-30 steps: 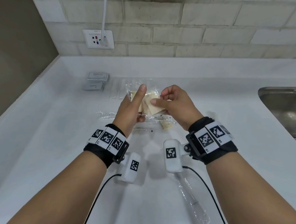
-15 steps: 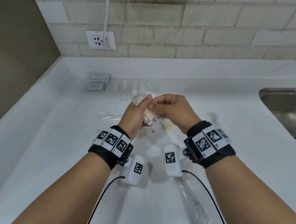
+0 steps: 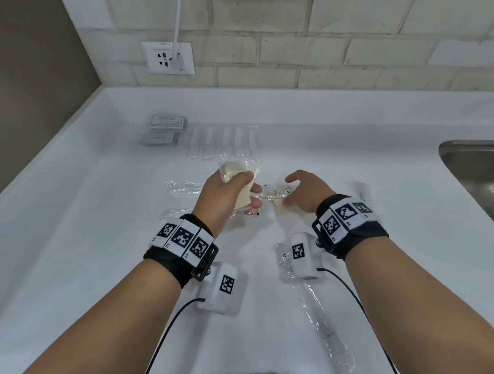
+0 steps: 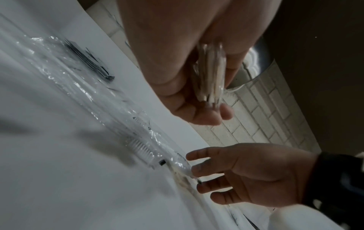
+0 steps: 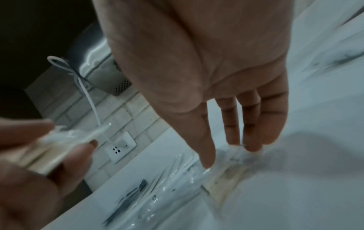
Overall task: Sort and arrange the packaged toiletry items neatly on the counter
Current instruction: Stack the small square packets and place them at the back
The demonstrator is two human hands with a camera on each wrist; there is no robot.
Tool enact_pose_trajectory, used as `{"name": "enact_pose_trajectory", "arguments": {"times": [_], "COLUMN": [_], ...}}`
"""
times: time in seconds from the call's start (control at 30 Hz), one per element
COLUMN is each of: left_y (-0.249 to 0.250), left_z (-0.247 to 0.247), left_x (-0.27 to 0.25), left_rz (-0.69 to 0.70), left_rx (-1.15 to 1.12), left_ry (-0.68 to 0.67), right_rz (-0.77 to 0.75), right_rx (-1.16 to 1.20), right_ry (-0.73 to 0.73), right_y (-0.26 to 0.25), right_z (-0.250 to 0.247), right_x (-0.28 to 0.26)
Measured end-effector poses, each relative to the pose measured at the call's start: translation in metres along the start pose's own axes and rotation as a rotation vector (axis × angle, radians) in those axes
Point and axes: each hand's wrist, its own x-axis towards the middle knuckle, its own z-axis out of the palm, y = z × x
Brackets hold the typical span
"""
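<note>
My left hand [image 3: 238, 186] grips a small bundle of cream packets in clear wrap [image 3: 233, 170], held just above the white counter [image 3: 94, 236]. In the left wrist view the bundle [image 4: 210, 74] sits pinched between thumb and fingers. My right hand [image 3: 294, 190] is open beside it, fingers straight and spread, reaching down onto another cream packet [image 3: 279, 207] lying on the counter. The right wrist view shows its fingertips [image 5: 206, 163] touching that packet [image 5: 226, 175].
Grey sachets [image 3: 166, 128] are stacked at the back left beside a row of clear-wrapped white sticks [image 3: 222, 141]. A wrapped item [image 3: 184, 187] lies left of my hands, and a long wrapped one [image 3: 327, 328] lies near the front. A steel sink [image 3: 481, 176] is at the right.
Both hands were together on the cream packets. The right hand has let go and dropped right to the counter. The left hand keeps the bundle.
</note>
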Motion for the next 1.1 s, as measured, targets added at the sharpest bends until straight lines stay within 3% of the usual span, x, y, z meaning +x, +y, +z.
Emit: {"name": "enact_pose_trajectory", "arguments": {"times": [0.17, 0.33, 0.5, 0.67, 0.73, 0.8, 0.87, 0.97, 1.1], "left_y": [0.001, -0.002, -0.004, -0.002, -0.002, -0.003, -0.004, -0.004, -0.001], "left_z": [-0.002, -0.010, -0.012, -0.014, -0.016, -0.017, -0.016, -0.011, -0.007], "left_x": [-0.002, 0.003, 0.007, 0.013, 0.016, 0.018, 0.018, 0.016, 0.012], "left_rz": [-0.045, -0.135, -0.155, -0.151, -0.146, -0.146, -0.144, -0.142, -0.148], "left_rx": [-0.002, -0.059, -0.006, -0.010, -0.013, -0.022, -0.021, -0.019, -0.025], "left_ry": [-0.050, -0.042, -0.013, -0.004, 0.002, 0.002, 0.000, -0.014, -0.035], "right_rz": [-0.038, 0.033, -0.092, -0.134, -0.142, -0.148, -0.080, 0.043, 0.046], "right_rx": [-0.218, -0.247, -0.311, -0.113, -0.072, -0.112, -0.173, -0.295, -0.305], "right_ry": [0.018, -0.134, -0.212, -0.333, -0.277, -0.072, 0.035, -0.073, -0.114], "right_y": [-0.017, -0.029, -0.039, -0.043, -0.042, -0.039, -0.032, -0.023, -0.020], "right_z": [-0.002, -0.003, 0.002, 0.016, 0.011, 0.004, -0.002, 0.001, 0.007], "right_x": [0.011, 0.016, 0.008, 0.010, 0.011, 0.011, 0.012, 0.009, 0.012]}}
